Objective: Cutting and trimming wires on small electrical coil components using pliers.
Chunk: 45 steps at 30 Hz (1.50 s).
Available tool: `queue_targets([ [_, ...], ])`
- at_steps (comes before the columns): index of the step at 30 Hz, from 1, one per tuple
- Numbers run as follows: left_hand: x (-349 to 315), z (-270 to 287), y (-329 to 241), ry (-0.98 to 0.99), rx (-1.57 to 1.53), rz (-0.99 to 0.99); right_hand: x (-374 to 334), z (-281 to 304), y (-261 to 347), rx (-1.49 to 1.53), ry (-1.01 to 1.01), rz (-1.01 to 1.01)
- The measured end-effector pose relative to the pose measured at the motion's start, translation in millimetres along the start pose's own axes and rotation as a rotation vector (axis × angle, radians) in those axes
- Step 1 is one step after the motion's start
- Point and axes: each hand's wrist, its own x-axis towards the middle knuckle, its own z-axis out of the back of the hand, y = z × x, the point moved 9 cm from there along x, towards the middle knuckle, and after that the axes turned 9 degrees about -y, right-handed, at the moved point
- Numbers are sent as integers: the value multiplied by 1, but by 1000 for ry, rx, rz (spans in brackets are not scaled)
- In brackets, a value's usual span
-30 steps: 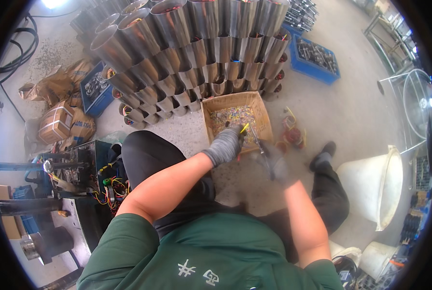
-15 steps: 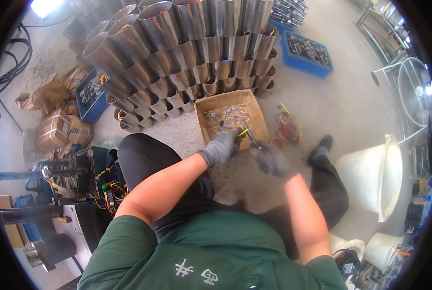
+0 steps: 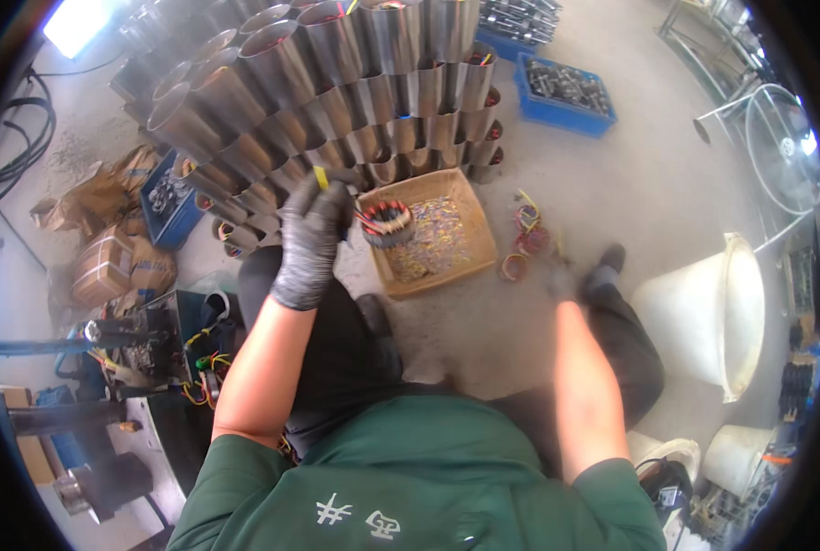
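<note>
My left hand (image 3: 311, 237), in a grey glove, is raised left of the cardboard box (image 3: 476, 241) with its fingers closed. A yellow piece of lead wire (image 3: 321, 177) sticks up between the fingers. Beside this hand a motor stator (image 3: 388, 224), a ring with red and black windings, hangs over the box's left side, seemingly by its leads; the hold is partly hidden. Small multicoloured wire clippings (image 3: 438, 237) cover the box's bottom. My right hand (image 3: 561, 280), smeared by motion, is low on the right near my foot; its fingers cannot be made out.
Stacked steel cylinders (image 3: 327, 92) with wires inside rise beyond the box. Coiled wire windings (image 3: 529, 241) lie on the floor at its right. Blue crates (image 3: 566, 101) of metal parts, a white tub (image 3: 699, 317), a fan (image 3: 785, 147) and machinery (image 3: 116, 413) stand around me.
My hands have moved apart from over the box: the left up and leftward, the right to the right. The stator now shows beside my left hand. The pliers-like tool no longer shows clearly.
</note>
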Motion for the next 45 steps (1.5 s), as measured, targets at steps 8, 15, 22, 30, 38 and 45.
queue_targets([
  [8,-66,150,-110,-378,204,-191,20,-88,-117,79,15,411],
  [15,-168,295,-38,-464,397,357,37,-124,-94,174,151,477],
  [22,-334,434,32,-761,522,784,-50,-72,13,81,299,131],
  [30,-445,459,156,-876,413,1035,28,-106,-3,-553,-32,823],
  [38,-509,470,200,-590,448,1203,-7,-80,23,469,164,297],
  [45,-480,462,201,-282,757,1087,-29,-1,111,84,196,282],
])
